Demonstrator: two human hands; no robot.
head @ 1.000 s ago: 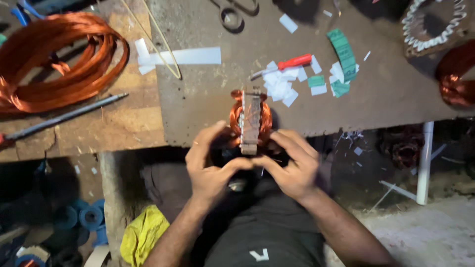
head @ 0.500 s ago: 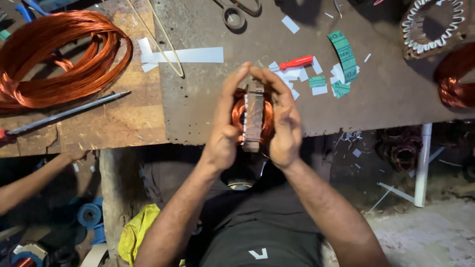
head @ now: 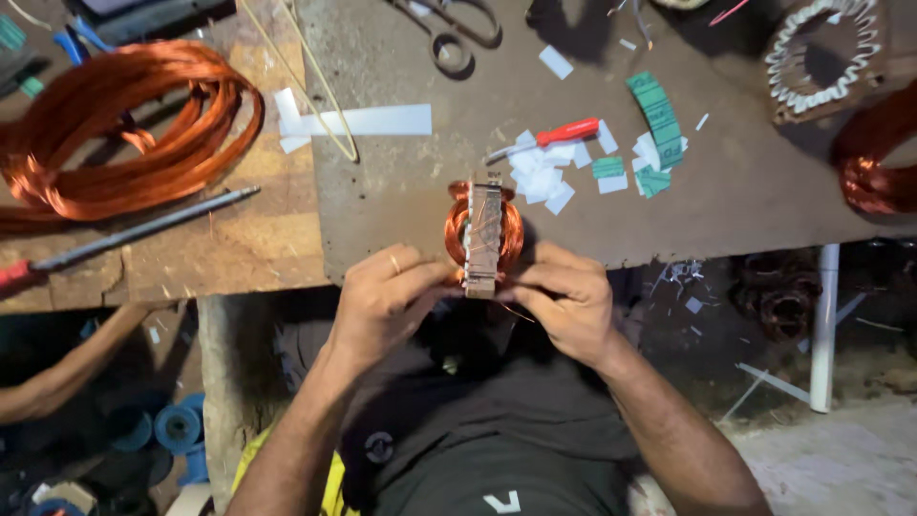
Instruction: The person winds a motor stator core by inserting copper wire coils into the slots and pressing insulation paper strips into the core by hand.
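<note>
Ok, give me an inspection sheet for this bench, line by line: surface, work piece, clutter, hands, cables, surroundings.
Surface: dark metal sheet laid on a worn wooden bench.
Job's things: stator core with copper windings, at the bench's near edge.
Clutter: red-handled screwdriver, white paper scraps, green strips, scissors, long paper strip, metal rod.
Grippers: left hand and right hand grip the core's lower end.
Cables: loose copper wire coil; another coil.
Surroundings: another person's arm; blue spools below.

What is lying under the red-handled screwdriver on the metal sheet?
Under the red-handled screwdriver lie white paper scraps on the metal sheet. Whether anything else sits beneath those scraps cannot be seen.
</note>
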